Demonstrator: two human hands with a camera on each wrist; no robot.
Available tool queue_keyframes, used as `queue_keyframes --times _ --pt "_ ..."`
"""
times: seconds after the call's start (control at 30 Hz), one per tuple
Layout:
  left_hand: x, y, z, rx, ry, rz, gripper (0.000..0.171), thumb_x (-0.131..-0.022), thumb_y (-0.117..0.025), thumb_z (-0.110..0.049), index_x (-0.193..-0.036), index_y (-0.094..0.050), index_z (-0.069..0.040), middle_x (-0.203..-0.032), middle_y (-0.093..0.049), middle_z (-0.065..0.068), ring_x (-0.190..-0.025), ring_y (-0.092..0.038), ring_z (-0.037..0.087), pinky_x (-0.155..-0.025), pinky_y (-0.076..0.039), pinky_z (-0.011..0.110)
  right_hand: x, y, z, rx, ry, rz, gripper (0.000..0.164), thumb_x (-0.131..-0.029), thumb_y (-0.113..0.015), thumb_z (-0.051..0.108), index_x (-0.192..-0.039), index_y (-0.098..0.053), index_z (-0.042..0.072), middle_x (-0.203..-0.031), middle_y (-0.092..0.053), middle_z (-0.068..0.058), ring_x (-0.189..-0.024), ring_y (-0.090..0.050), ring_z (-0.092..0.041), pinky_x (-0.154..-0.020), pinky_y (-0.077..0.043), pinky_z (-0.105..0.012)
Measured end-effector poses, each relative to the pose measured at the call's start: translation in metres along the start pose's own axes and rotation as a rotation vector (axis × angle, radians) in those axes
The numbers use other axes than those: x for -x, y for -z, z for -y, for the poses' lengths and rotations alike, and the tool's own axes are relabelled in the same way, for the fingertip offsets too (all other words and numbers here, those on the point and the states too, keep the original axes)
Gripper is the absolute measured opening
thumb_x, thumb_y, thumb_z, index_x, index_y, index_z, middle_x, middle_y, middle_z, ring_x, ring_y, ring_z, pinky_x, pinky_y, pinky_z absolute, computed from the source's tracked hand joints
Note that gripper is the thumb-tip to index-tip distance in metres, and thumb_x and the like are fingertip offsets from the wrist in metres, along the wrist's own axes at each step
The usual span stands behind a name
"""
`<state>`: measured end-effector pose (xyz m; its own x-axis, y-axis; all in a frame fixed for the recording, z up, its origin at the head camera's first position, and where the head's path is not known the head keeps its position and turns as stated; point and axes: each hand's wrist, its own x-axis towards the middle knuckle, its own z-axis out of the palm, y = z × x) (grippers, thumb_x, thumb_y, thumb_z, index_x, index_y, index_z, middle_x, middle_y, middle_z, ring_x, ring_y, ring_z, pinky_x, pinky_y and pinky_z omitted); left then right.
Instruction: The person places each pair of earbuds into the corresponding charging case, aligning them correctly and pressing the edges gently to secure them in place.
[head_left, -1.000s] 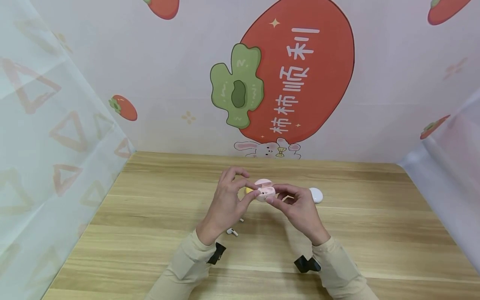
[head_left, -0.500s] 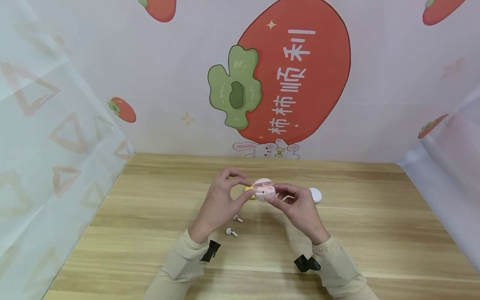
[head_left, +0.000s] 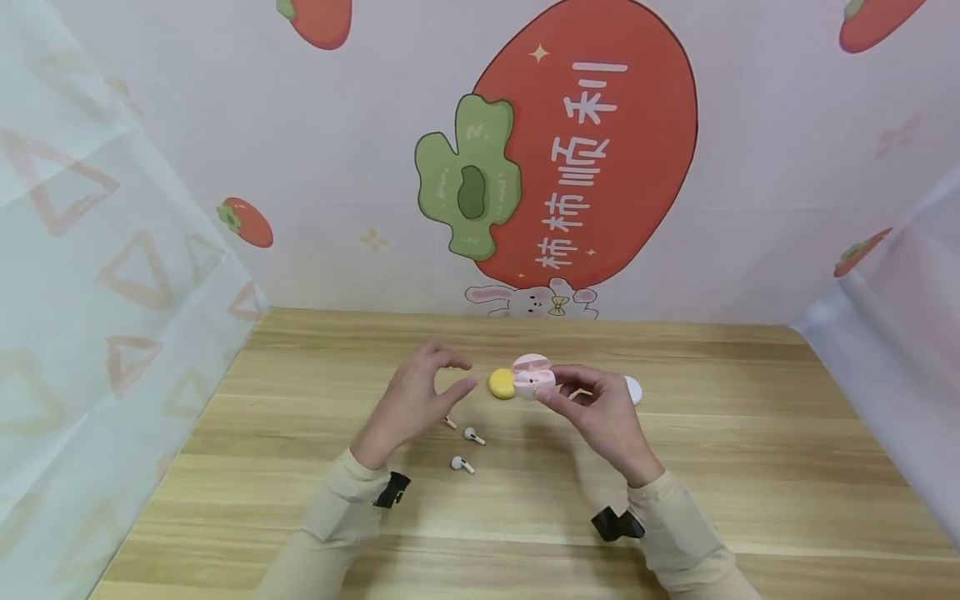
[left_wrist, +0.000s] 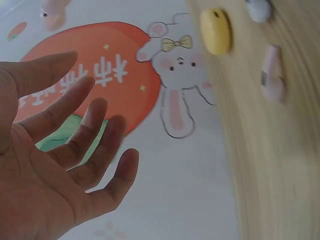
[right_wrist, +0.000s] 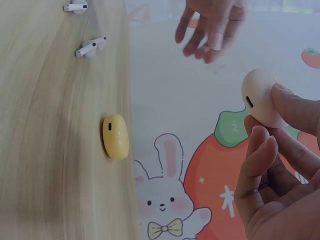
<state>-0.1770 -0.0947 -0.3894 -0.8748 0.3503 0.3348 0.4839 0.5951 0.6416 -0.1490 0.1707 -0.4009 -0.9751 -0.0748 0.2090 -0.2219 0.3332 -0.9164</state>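
My right hand pinches a round pink earbud case between thumb and fingers, its lid raised. A dark spot shows inside, but what sits in there is too small to tell. In the right wrist view the case's rounded underside and charging port face the camera. My left hand hovers to the left of the case, apart from it, fingers spread and loosely bent with nothing between them. Below that hand, two white earbuds lie on the table, and a pinkish earbud lies nearby, partly covered in the head view.
Just left of the held case, a yellow earbud case rests on the wooden table. A white case lies partly behind my right hand. A printed cloth backdrop rises along the table's back edge.
My left hand has drawn away from the pink case to the left, its fingers parting. The yellow case and the earbuds have come into fuller view. The right hand still holds the case.
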Motion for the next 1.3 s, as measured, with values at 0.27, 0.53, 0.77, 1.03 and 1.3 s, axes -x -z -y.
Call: queue_keyframes --times 0.27,0.53,0.77,1.03,1.3 --pt "0.003 0.0 0.019 -0.135 0.152 0.18 0.023 -0.092 -0.076 -0.019 -0.107 -0.075 -0.002 -0.104 -0.068 0.011 -0.099 -0.063 0.029 -0.083 -0.051 0.047 0.002 0.008 0.0 0.008 -0.012 -0.001 0.029 -0.085 -0.084 0.012 -0.112 -0.077 0.006 -0.093 -0.07 -0.005 -0.082 -0.06 -0.02 -0.062 -0.052 -0.023" --pt "0.006 -0.011 0.034 -0.312 0.252 0.251 0.027 -0.09 -0.078 -0.028 -0.102 -0.077 -0.004 -0.095 -0.07 0.008 -0.086 -0.062 0.023 -0.078 -0.051 0.046 0.003 0.011 0.001 0.024 -0.021 0.005 0.03 -0.086 -0.084 0.014 -0.113 -0.076 0.006 -0.095 -0.07 -0.006 -0.082 -0.06 -0.021 -0.064 -0.053 -0.024" --pt "0.012 -0.018 0.033 -0.38 0.339 0.278 0.037 -0.086 -0.082 -0.038 -0.101 -0.076 -0.005 -0.102 -0.069 0.009 -0.098 -0.062 0.031 -0.088 -0.046 0.055 0.005 0.012 0.0 0.036 -0.027 0.008 0.03 -0.085 -0.084 0.014 -0.113 -0.077 0.006 -0.095 -0.07 -0.006 -0.082 -0.06 -0.021 -0.065 -0.053 -0.024" --pt "0.015 -0.025 0.033 -0.391 0.366 0.263 0.034 -0.08 -0.087 -0.04 -0.085 -0.073 -0.009 -0.091 -0.06 0.004 -0.091 -0.056 0.029 -0.086 -0.043 0.052 0.006 0.012 -0.002 0.036 -0.023 0.009 0.029 -0.084 -0.084 0.012 -0.112 -0.077 0.005 -0.093 -0.07 -0.006 -0.081 -0.061 -0.021 -0.064 -0.054 -0.024" --pt "0.016 -0.029 0.033 -0.402 0.342 0.222 0.024 -0.079 -0.089 -0.032 -0.083 -0.077 -0.011 -0.087 -0.063 0.002 -0.087 -0.057 0.028 -0.083 -0.045 0.053 0.006 0.01 -0.004 0.024 -0.019 0.007 0.027 -0.084 -0.085 0.014 -0.11 -0.077 0.006 -0.09 -0.069 -0.005 -0.078 -0.06 -0.018 -0.063 -0.053 -0.023"
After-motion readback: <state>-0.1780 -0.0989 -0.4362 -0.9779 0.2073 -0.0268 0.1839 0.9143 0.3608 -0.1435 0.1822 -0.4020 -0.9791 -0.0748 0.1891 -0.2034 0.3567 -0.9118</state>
